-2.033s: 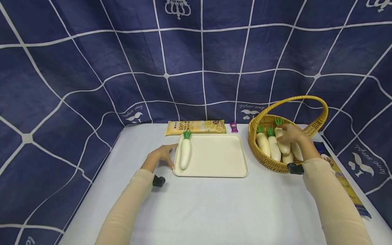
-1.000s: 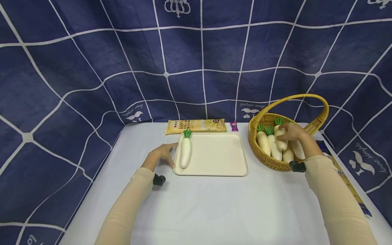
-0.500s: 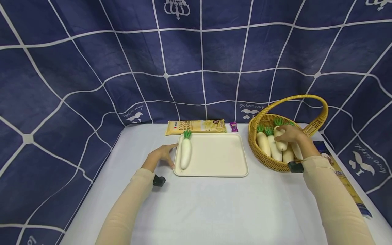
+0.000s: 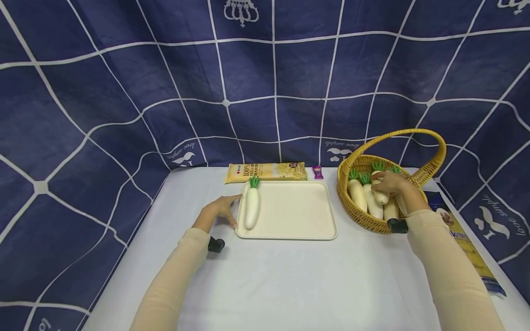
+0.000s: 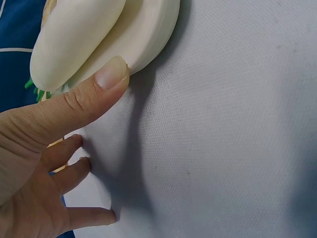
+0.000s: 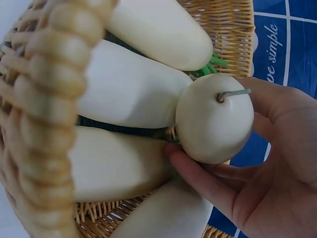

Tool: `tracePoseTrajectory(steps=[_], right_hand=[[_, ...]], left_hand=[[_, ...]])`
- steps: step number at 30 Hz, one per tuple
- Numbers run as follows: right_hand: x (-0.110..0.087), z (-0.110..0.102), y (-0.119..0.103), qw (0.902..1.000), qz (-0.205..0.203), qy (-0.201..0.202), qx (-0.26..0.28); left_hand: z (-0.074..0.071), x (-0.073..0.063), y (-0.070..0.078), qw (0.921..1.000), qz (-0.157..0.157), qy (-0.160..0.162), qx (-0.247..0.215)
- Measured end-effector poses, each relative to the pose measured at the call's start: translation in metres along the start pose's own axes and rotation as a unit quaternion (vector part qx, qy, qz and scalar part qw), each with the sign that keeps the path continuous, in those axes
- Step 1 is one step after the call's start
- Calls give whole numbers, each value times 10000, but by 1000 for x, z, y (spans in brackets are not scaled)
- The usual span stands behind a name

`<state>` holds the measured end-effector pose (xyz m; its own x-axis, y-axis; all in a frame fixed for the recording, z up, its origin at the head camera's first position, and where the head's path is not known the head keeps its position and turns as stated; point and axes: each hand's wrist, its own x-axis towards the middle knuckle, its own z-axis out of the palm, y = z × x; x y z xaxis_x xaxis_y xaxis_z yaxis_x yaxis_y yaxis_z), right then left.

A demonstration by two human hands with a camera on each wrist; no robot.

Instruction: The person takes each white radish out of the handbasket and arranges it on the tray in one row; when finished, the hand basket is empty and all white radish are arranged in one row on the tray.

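At the nine o'clock edge of the tray [image 4: 294, 211], left hand [image 4: 216, 208] with fingers apart; just inside that edge, an upright-lying loose radish [image 4: 252, 207]. At three o'clock from the tray, in the wicker basket [image 4: 364, 222], a held radish [image 4: 381, 197], long axis twelve to six, at nine o'clock from the nearer right hand [image 4: 395, 182], with fingers clamped around it.

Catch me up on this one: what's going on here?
A person's right hand grips a white radish in a wicker basket, where other radishes lie around it. The left hand is at the left edge of a cream tray, its thumb at the rim. So far a single radish lies on that tray, near its left side. A yellow packet lies just beyond the tray's far edge.
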<state>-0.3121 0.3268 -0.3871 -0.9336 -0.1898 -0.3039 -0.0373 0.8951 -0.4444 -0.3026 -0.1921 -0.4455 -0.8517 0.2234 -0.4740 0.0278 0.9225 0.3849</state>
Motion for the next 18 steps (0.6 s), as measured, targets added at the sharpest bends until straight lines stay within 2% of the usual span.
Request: tracePoseTrajectory(steps=[11, 18], right_hand=[[3, -2, 3, 9988, 123, -219, 412], [2, -1, 4, 9977, 4, -195, 649]], left_hand=[[0, 1, -1, 10000, 63, 33, 26], [1, 1, -1, 10000, 37, 42, 17]])
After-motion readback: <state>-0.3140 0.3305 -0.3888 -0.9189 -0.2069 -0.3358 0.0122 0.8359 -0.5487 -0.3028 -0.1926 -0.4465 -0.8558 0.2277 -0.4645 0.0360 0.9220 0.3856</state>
